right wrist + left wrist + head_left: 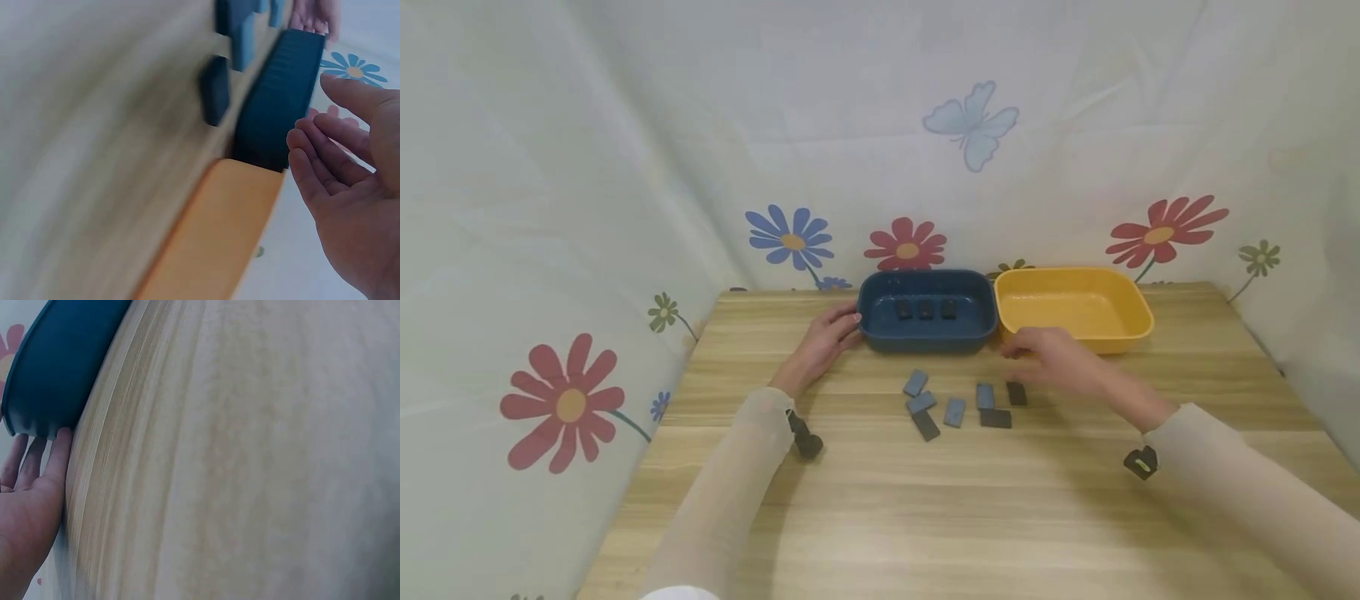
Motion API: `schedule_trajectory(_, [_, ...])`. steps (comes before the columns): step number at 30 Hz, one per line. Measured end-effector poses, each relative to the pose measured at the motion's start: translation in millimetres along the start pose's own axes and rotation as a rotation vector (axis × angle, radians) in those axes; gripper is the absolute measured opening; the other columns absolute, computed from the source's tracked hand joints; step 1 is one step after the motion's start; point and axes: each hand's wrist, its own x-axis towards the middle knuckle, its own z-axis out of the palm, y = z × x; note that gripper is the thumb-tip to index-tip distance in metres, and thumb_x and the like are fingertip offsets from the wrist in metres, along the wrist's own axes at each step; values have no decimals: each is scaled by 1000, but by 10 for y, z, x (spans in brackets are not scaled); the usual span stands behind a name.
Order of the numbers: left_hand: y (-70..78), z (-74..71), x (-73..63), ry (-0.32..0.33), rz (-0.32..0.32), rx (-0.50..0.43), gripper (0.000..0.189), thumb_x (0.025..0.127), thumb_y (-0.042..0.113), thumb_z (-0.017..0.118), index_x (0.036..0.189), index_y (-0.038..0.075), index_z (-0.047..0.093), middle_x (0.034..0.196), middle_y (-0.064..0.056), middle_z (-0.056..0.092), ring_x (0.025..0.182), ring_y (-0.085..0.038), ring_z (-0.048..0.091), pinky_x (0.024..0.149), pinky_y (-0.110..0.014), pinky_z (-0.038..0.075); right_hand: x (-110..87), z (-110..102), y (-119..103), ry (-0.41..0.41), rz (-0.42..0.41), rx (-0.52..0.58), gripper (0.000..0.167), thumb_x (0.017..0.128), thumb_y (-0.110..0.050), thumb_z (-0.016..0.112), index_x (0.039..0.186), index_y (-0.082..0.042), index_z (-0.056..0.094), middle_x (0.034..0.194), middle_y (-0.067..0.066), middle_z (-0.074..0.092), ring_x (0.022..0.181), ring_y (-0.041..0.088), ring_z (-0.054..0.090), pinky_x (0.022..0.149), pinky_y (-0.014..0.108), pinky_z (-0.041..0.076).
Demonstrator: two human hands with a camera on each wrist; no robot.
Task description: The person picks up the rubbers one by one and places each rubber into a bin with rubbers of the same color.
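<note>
A white curtain (835, 100) printed with flowers and a butterfly is hanging behind a wood-grain table (880, 517). The left sleeve (722, 492) is slanting up from the bottom edge, which is cutting it off; the right sleeve (1255, 492) is slanting in from the lower right corner, likewise cropped. Side by side at the back, a dark blue bin (928, 343) is standing on the left and a yellow bin (1112, 343) on the right.

The left hand (822, 343) is resting its extended fingertips against the blue bin's left end; the left wrist view is cropping this hand at its edge. The right hand (1060, 358) is hovering palm-inward before the yellow bin, thumb standing apart from gently bent fingers, gripping nothing. It is covering that bin's front left corner, and its fingertips are blurring in the head view.

Below the bins, four grey-blue tiles (954, 412) and three black tiles (926, 425) are lying loosely on the wood, some touching. Three dark pieces (927, 310) are sitting in a row inside the blue bin, their markings too small to make out.
</note>
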Motion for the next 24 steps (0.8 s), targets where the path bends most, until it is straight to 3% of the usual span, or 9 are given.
schedule_trajectory(4, [-12, 2, -13, -5, 1, 6, 45, 110, 5, 57, 153, -2, 48, 153, -20, 52, 137, -28, 58, 113, -38, 53, -187, 109, 51, -35, 10, -20, 32, 89, -15, 88, 115, 0, 76, 109, 9, 76, 103, 28, 73, 92, 50, 64])
schedule_trajectory(8, [-3, 3, -19, -7, 3, 8, 45, 109, 6, 58, 153, -2, 49, 153, -20, 53, 137, -28, 57, 113, -38, 54, -304, 232, 148, -12, -24, -65, 33, 89, -14, 88, 116, 1, 74, 111, 10, 75, 105, 30, 72, 93, 51, 63])
schedule_trajectory(13, [9, -5, -16, -10, 6, 10, 46, 110, 6, 57, 154, -2, 48, 154, -21, 52, 137, -28, 58, 116, -41, 51, -343, 309, 234, 24, -49, -106, 37, 88, -14, 88, 117, 1, 74, 115, 11, 74, 108, 32, 70, 95, 53, 61])
schedule_trajectory(24, [-20, -9, -7, -8, 16, -6, 46, 109, 3, 57, 154, -4, 47, 155, -22, 51, 137, -27, 58, 115, -40, 52, -377, 401, 313, 14, -25, -97, 36, 89, -11, 86, 120, 1, 73, 120, 13, 73, 116, 36, 66, 102, 57, 56])
